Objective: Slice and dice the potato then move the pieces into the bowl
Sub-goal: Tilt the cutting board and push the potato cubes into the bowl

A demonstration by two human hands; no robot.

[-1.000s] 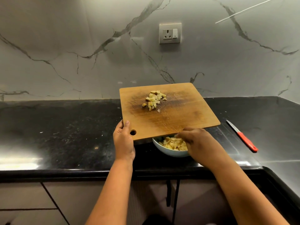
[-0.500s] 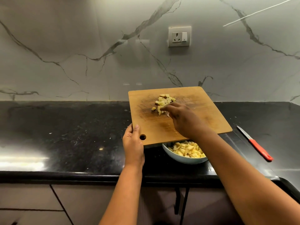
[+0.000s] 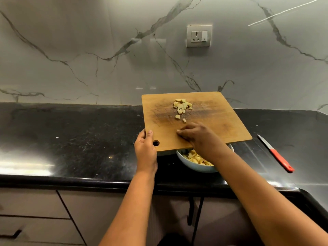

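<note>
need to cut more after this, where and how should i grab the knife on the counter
Take the knife by its red handle, the end nearer the counter's front edge. It lies flat with the blade pointing away toward the wall, so come from above on the near side with the right hand, fingers wrapping the handle.

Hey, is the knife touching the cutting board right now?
Apart. The head view shows the red-handled knife lying on the black countertop, with a strip of bare counter between its blade tip and the cutting board.

One cutting board (image 3: 213, 121), one bowl (image 3: 191, 166), one knife (image 3: 276, 154) at three o'clock. Two hands: left (image 3: 145, 151), right (image 3: 198, 137). One wall socket (image 3: 199, 36) at twelve.
</note>
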